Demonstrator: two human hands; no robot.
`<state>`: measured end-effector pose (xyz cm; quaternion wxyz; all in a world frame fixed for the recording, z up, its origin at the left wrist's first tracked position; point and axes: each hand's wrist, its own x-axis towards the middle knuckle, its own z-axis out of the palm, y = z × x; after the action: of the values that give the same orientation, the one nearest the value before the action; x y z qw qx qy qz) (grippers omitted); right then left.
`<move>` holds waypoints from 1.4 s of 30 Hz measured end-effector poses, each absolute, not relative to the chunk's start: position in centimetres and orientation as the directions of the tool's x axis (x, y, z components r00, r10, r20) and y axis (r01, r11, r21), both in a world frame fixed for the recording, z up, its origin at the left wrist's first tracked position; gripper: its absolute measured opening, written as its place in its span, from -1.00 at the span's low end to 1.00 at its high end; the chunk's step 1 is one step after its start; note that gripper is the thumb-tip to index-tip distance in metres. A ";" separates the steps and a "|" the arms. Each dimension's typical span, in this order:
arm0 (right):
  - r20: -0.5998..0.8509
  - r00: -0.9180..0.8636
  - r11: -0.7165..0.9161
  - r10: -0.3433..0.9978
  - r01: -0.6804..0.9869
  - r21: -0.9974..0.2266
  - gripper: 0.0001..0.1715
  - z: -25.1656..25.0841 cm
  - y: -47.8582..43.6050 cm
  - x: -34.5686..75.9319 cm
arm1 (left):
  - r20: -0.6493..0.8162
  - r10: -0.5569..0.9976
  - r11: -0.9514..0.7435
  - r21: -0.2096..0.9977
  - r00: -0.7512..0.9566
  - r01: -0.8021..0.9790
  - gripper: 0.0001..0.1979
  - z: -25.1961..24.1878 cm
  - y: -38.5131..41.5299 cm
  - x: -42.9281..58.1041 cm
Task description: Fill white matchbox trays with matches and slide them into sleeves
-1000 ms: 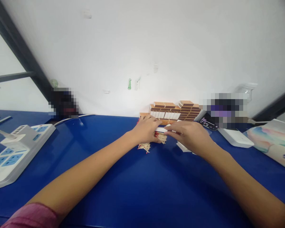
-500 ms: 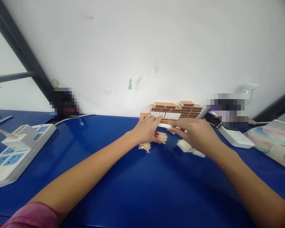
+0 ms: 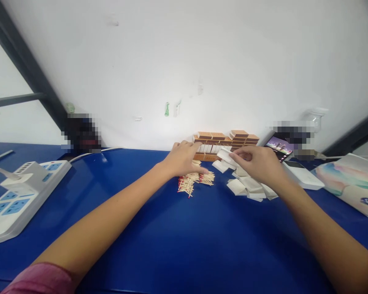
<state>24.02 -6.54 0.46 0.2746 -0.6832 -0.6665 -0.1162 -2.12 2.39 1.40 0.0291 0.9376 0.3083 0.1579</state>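
Right hand (image 3: 257, 162) is pinching a flat white paper piece (image 3: 224, 154), right of and behind the loose red-tipped wooden matches (image 3: 186, 184); left hand (image 3: 181, 160) sits spread wide by them. Light pinch avoids creases imo.

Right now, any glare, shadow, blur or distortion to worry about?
Head view: small bright glint on the blue tabletop, toward its far edge, left of the left hand; soft-edged shadow below the right hand. Head view: pixelated blocks hide patches at both sides. Head view: near forearms look stretched, likely wide lens; print on the brown boxes is unreadable.
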 end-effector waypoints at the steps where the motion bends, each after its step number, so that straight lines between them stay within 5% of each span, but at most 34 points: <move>1: 0.519 0.124 0.001 0.846 0.972 -0.235 -0.65 0.3 -6.4 24.4 | 0.315 0.619 -0.780 0.145 0.719 0.608 -0.22 1.7 2.8 -2.4; 5: 0.478 0.255 -0.167 0.841 0.962 -0.218 -0.60 0.4 -6.1 26.4 | 0.378 0.707 -0.683 0.147 0.598 0.715 -0.61 2.1 5.0 -4.0; 9: 0.405 0.255 -0.211 0.878 0.966 -0.153 -0.62 0.5 -6.1 27.9 | 0.381 0.734 -0.651 0.160 0.562 0.742 -0.75 0.9 7.2 -5.4; 18: 0.495 0.228 -0.209 0.838 0.973 -0.094 -0.55 0.2 -6.2 27.1 | 0.312 0.757 -0.645 0.213 0.574 0.734 -0.61 -1.9 9.5 -4.2; 32: 0.501 0.182 -0.174 0.846 0.983 -0.063 -0.59 -0.1 -6.3 25.8 | 0.049 0.816 -0.576 0.003 0.576 0.817 -0.62 1.6 9.2 -1.9; 42: 0.498 0.161 -0.138 0.852 0.987 -0.083 -0.61 -0.3 -6.2 25.9 | 0.063 0.865 -0.502 0.101 0.498 0.859 -0.50 1.8 9.3 -0.6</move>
<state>25.87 -6.22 -0.34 0.2001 -0.7353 -0.6251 -0.1689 -0.63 9.33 1.81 0.0279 0.8650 0.4982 0.0527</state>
